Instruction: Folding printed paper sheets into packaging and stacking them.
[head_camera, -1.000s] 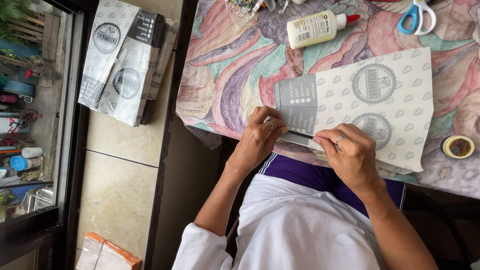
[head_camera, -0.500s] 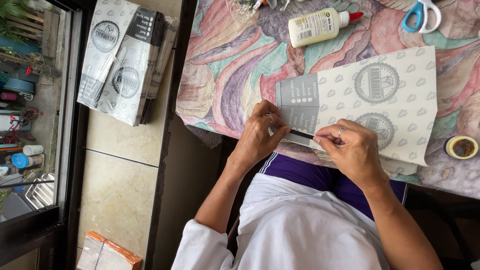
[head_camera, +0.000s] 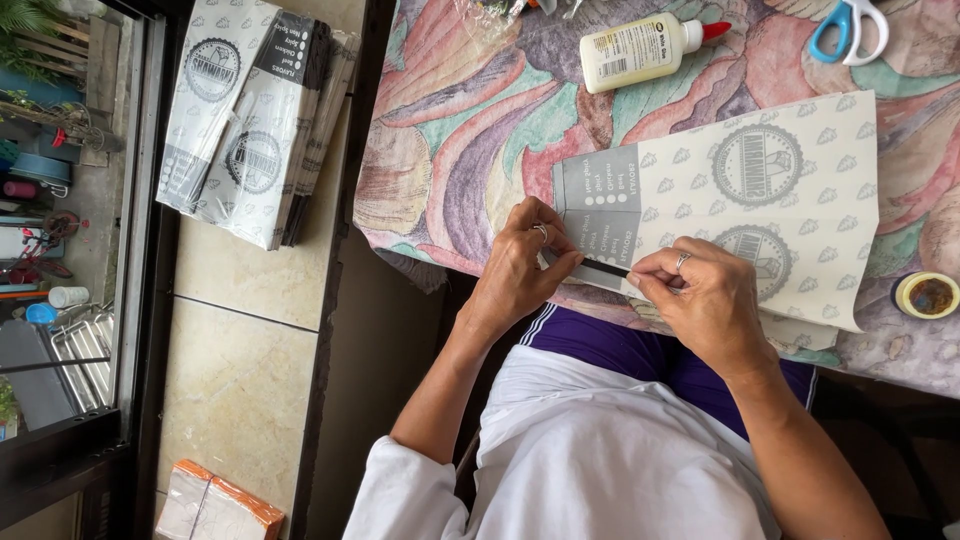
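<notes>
While we compare with a second ago, little has changed: both hands have stayed at the near edge of the paper bag (head_camera: 760, 190), and the right hand (head_camera: 705, 305) has slid only slightly along the fold, so the crease is being pressed down bit by bit. The bag lies flat on the tablecloth (head_camera: 470, 130), with its printed side up: pale paper with small grey marks, two round grey stamps and a grey panel at its 9 o'clock end.

Our left hand (head_camera: 520, 270) pinches the folded edge at the grey panel, with the fingers curled together. Our right hand presses the same edge with thumb and forefinger closed on it. A dark strip (head_camera: 605, 267) shows between the two hands.

At 12 o'clock from the bag lies a glue bottle (head_camera: 640, 48), cream with a red cap, on its side. At 1 o'clock are scissors (head_camera: 850, 28) with blue handles. At 3 o'clock stands a small round yellow tin (head_camera: 927, 295). On the floor at 9 o'clock lies a stack of bags (head_camera: 250, 120) of the same kind, and at 7 o'clock an orange and white box (head_camera: 215, 505).
</notes>
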